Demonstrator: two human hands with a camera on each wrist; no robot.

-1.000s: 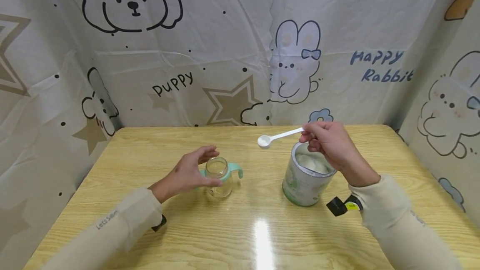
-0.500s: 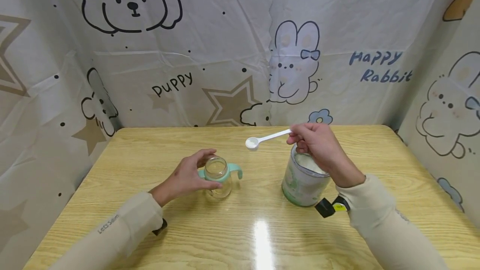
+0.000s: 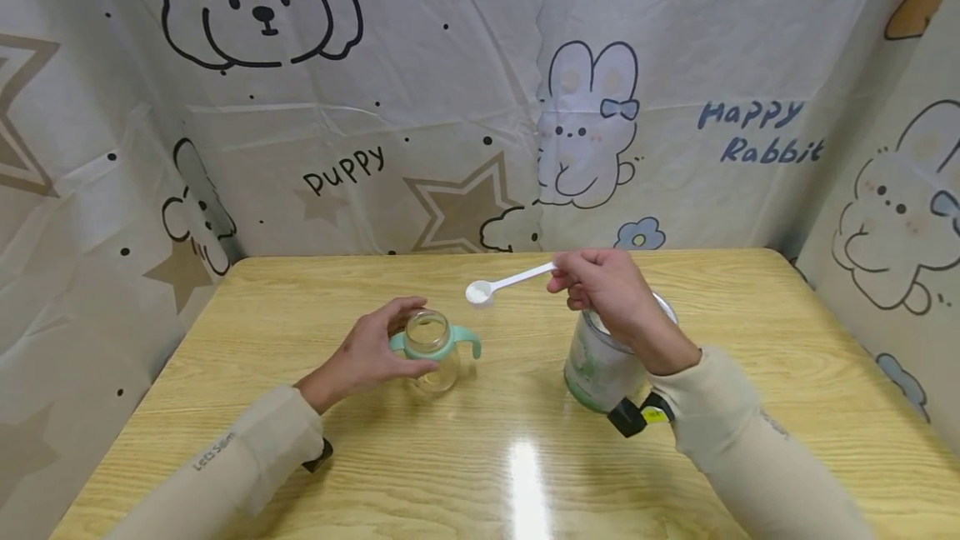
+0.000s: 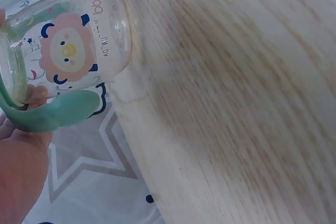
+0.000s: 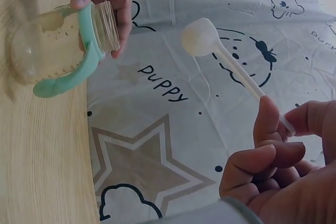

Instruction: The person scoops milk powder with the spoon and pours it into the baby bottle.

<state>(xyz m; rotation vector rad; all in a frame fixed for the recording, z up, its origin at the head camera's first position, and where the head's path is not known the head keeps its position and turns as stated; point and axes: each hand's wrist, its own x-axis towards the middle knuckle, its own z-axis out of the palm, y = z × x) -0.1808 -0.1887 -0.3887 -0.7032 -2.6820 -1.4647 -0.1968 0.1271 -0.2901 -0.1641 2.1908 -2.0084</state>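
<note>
A clear baby bottle (image 3: 438, 375) with a mint-green collar and two handles stands uncapped on the table. My left hand (image 3: 369, 352) holds it around the collar, thumb in front and fingers behind. In the left wrist view the bottle (image 4: 68, 51) shows a pink lion print. My right hand (image 3: 606, 288) pinches the handle end of a white measuring scoop (image 3: 517, 278), its bowl filled with pale powder. The bowl hangs in the air above and right of the bottle's mouth. Under my right wrist, an open milk powder tin (image 3: 596, 369) is partly hidden by the hand.
The wooden table (image 3: 517, 407) runs up to a cloth backdrop (image 3: 450, 65) with cartoon prints at the back and both sides. A black wrist camera (image 3: 627, 417) hangs below my right sleeve, in front of the tin.
My right hand has moved left with the filled scoop, from over the tin toward the bottle. My left hand has closed in on the bottle, which has shifted very slightly left.
</note>
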